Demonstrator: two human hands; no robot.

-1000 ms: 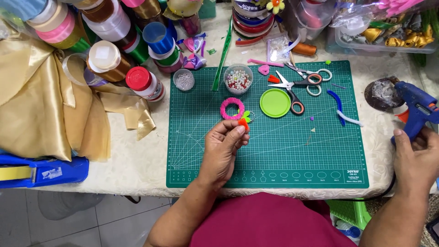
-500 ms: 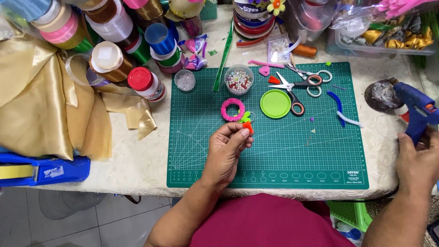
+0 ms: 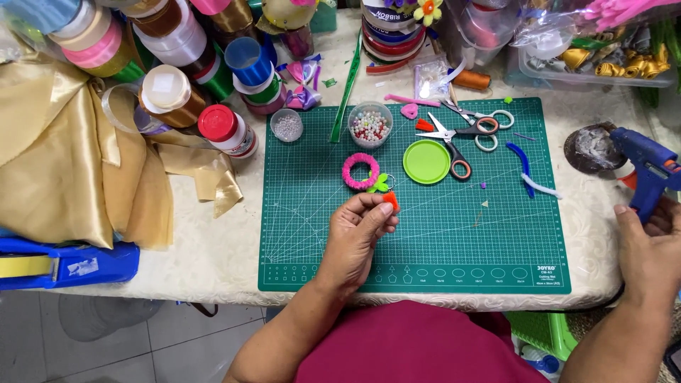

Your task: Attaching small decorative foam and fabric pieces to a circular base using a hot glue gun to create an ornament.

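Head view: left hand (image 3: 358,230) has drifted slightly toward the body, grip pinching small orange piece (image 3: 391,201) just below pink fuzzy ring (image 3: 361,171) on green mat (image 3: 425,248). Right hand (image 3: 649,248) now closes on blue glue gun (image 3: 649,167), probably gripped; edge partly cut off.

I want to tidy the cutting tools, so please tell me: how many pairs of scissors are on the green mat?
2. Orange-handled scissors lie right of the green lid; a white-handled pair lies just above, crossing them. More may hide in the clutter behind.
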